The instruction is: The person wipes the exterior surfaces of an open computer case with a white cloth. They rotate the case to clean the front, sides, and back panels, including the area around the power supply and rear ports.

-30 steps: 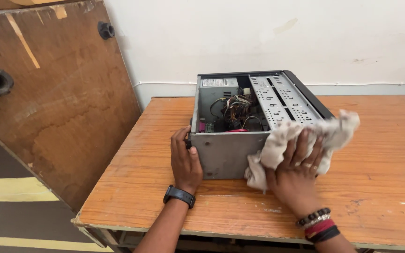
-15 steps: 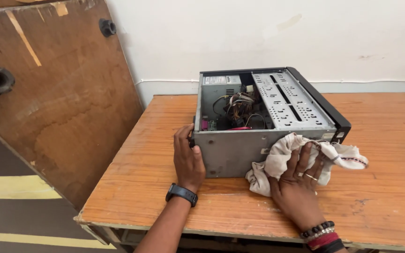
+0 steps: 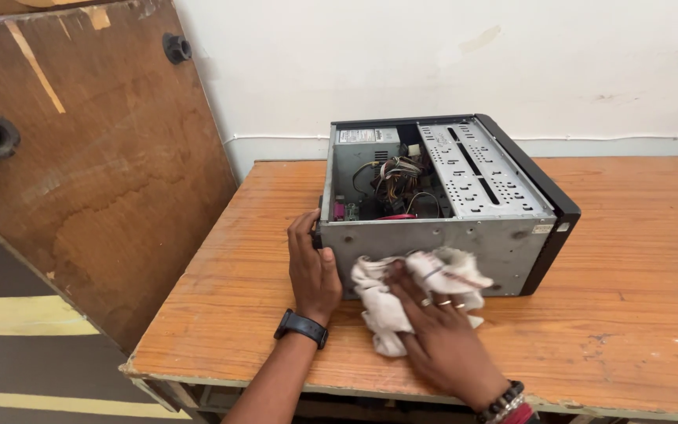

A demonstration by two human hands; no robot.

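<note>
An open grey metal computer case (image 3: 504, 239) with a black front lies on its side on the wooden table (image 3: 637, 314); wires and a drive cage show inside. My left hand (image 3: 313, 267), with a black watch on the wrist, grips the case's near left corner. My right hand (image 3: 433, 334), wearing rings and bead bracelets, presses a crumpled off-white cloth (image 3: 390, 294) flat against the case's near side panel, low down by the tabletop.
A large worn plywood door or board (image 3: 96, 173) with black knobs stands at the left of the table. A white wall (image 3: 449, 63) runs behind. The table's front edge (image 3: 370, 389) is chipped and close to me.
My right hand has slid the cloth leftwards and down, from the case's upper right corner to the lower middle of the near panel. The left hand has stayed on the corner.
</note>
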